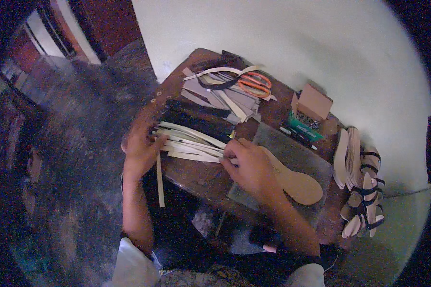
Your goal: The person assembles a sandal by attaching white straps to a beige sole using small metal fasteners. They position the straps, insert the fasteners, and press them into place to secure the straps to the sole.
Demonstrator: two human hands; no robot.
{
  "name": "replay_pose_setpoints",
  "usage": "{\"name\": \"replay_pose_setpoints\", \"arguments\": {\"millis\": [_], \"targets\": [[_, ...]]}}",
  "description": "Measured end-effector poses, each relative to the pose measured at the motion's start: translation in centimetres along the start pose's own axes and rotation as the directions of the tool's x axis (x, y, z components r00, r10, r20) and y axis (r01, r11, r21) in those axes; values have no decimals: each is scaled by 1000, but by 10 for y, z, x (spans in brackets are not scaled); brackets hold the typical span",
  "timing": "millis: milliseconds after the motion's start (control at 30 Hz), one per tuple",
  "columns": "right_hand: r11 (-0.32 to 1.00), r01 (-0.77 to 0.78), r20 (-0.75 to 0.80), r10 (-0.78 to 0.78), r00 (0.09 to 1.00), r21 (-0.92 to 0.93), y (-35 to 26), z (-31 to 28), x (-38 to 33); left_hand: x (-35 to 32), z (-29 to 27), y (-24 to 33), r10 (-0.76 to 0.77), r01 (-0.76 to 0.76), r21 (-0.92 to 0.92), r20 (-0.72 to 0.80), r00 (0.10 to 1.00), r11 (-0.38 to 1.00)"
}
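We find little open room on the surface (196, 174). Our left hand (141, 153) and right hand (246, 165) both rest on the cream strips (191, 143), closing that middle band. Behind them, dark strips (196, 117), grey pieces (215, 93) and orange scissors (255, 83) crowd the far side. To the right, the tan insole (297, 182), a cardboard box (313, 102) and stacked sandals (364, 191) block passage. Bare wood shows only at the near edge between our forearms.
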State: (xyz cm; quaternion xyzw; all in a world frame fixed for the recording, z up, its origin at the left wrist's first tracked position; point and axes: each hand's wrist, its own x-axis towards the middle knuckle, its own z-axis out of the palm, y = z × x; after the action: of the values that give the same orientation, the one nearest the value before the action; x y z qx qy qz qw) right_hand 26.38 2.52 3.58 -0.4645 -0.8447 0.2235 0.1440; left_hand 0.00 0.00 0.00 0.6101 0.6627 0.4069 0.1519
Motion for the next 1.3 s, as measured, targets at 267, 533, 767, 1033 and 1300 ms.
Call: {"name": "replay_pose_setpoints", "arguments": {"millis": [267, 533, 767, 1033, 1300], "targets": [[989, 149, -48, -148, 988, 19, -74, 77, -3, -6, 13, -29, -60, 51, -202, -36, 998, 978], [992, 13, 105, -26, 994, 123, -90, 88, 13, -8, 2, -13, -92, 100, 156, -59, 994, 983], [905, -18, 88, -22, 996, 426, -52, 33, -24, -16, -4, 73, -174, 192, -468, 81, 981, 863], [829, -234, 98, 214, 972, 508, 22, -72, -112, -14, 73, 166, 162, 380, -639, 625, 764, 669], [933, -47, -414, 202, 888, 356, 80, -100, -158, -25, 155, 224, 194, 481, -601, 730, 655, 638]]}}
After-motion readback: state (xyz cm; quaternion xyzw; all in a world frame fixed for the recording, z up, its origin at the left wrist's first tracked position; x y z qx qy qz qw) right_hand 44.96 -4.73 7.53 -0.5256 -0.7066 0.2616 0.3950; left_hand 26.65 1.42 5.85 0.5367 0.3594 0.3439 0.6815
